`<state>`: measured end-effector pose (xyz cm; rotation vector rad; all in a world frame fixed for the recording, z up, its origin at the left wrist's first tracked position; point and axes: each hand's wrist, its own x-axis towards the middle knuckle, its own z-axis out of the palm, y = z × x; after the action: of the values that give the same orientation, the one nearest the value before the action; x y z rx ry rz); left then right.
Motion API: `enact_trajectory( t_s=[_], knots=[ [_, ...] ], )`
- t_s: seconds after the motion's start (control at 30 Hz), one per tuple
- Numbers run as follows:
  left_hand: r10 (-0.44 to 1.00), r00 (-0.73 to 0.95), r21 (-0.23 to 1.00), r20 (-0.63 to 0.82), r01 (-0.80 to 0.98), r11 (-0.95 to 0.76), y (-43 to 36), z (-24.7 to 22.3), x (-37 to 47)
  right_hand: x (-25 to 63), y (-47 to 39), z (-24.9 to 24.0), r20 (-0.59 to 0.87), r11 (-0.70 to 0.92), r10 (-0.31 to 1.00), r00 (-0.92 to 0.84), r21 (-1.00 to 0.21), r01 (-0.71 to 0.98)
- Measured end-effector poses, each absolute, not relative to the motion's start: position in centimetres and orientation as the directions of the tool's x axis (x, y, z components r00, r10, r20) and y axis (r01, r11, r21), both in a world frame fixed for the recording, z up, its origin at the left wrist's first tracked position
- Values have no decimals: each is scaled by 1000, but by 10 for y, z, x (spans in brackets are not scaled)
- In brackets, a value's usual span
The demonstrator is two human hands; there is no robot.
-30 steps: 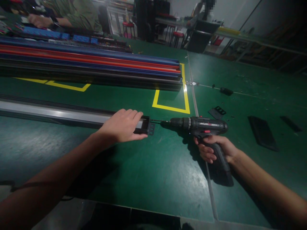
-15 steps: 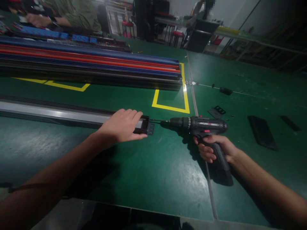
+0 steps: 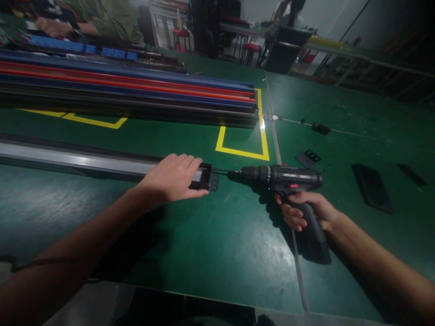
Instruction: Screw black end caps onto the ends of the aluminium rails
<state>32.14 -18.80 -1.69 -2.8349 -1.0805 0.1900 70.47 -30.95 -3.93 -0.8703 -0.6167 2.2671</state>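
Observation:
A long black metal profile (image 3: 102, 158) with a silvery strip along its face lies on the green table. My left hand (image 3: 173, 177) is wrapped over it near its right end, fingers across the top and thumb along the near side. At that end sits a black slotted end plate (image 3: 214, 182). My right hand (image 3: 302, 210) grips the handle of a black cordless drill (image 3: 295, 177), held level. Its long thin bit (image 3: 224, 171) points left and reaches the upper part of the plate; the exact contact point is too small to make out.
Behind lies a stack of blue, red and black profiles (image 3: 136, 86). A loose slotted plate (image 3: 307, 158), a dark flat block (image 3: 372, 188) and small bits lie to the right. Yellow tape (image 3: 243, 155) marks the table (image 3: 217, 244). Across it, a person's hand (image 3: 54, 28) is near blue parts (image 3: 57, 44).

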Motion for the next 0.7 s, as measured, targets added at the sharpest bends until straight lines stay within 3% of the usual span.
enact_trajectory(
  t_s=[0.7],
  knots=[
    [670, 740, -146, -62, 657, -740, -188, -18, 321, 703, -310, -41, -356, -671, 705, -613, -615, -415]
  ],
)
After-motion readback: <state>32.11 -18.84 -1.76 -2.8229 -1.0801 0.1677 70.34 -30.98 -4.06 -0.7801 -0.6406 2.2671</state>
